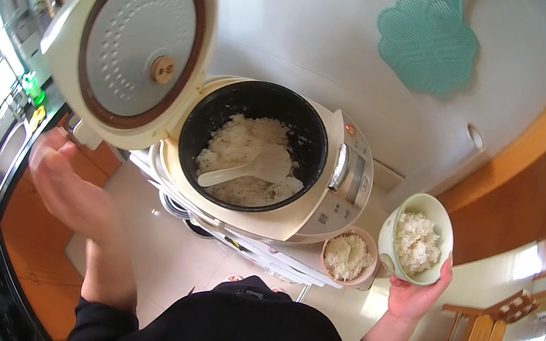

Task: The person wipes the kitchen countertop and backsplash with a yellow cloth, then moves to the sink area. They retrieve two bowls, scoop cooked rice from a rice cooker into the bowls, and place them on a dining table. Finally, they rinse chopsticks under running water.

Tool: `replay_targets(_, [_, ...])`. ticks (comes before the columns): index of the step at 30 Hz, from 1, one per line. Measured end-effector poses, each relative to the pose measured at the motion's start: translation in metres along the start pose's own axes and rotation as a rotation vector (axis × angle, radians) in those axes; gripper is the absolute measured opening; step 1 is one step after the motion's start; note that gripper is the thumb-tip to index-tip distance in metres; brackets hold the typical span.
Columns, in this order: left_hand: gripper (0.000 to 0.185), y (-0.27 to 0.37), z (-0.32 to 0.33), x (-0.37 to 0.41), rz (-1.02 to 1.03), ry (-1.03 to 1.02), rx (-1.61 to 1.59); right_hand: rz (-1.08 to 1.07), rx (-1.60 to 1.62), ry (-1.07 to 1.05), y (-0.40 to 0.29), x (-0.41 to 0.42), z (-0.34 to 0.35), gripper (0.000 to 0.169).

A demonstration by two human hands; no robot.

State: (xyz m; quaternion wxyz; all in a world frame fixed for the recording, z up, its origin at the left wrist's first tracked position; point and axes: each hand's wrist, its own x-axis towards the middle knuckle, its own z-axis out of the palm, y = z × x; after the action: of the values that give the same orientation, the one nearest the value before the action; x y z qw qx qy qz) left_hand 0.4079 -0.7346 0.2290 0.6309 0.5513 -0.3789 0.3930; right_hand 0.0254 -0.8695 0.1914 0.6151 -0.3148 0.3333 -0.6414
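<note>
A bowl of cooked rice [418,241], pale green outside, is held up in my right hand [417,295], which grips it from beneath. My left hand [68,182], blurred, is raised with nothing visible in it, below the raised lid [139,45] of a rice cooker; how far its fingers are apart is unclear. The rice cooker [346,183] stands before me. Cooked rice [240,138] lies in its black inner pot [315,145], with a white rice paddle [246,169] resting on top. Beside the cooker's front sits a pink bowl [369,273] filled with rice.
Under the cooker is a white shelf rack [289,266]. A green fly swatter [429,45] hangs on the white wall. On the left are a kitchen counter [6,212] and a sink [10,153]. A wooden chair [480,338] stands at the right, beyond my right hand.
</note>
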Motion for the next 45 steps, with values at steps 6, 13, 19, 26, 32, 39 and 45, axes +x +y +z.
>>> replay_targets(6, [0.073,-0.023,0.012,0.030,-0.422,-0.232,-0.542,-0.086,0.036,0.216,-0.014,-0.017,-0.019,0.053])
replay_targets(13, [0.065,0.058,0.054,-0.025,0.230,-0.992,-0.204,-0.171,0.006,0.372,-0.022,-0.030,-0.034,0.055])
replay_targets(19, [0.039,0.089,0.067,-0.051,0.493,-1.095,0.125,-0.160,0.006,0.349,-0.024,-0.049,-0.053,0.053])
replay_targets(26, [0.029,0.087,0.075,-0.060,0.549,-1.025,0.132,-0.181,0.025,0.439,-0.030,-0.054,-0.055,0.054])
replay_targets(32, [0.011,0.080,0.055,-0.086,0.435,-0.766,-0.623,-0.183,0.073,0.452,-0.028,-0.065,-0.072,0.054])
replay_targets(39, [0.050,0.092,0.068,-0.194,-1.516,-1.968,-0.755,-0.201,0.076,0.552,-0.025,-0.103,-0.087,0.050])
replay_targets(45, [0.042,0.123,0.095,-0.241,-1.729,-1.802,-0.796,-0.202,0.085,0.615,-0.045,-0.143,-0.136,0.048])
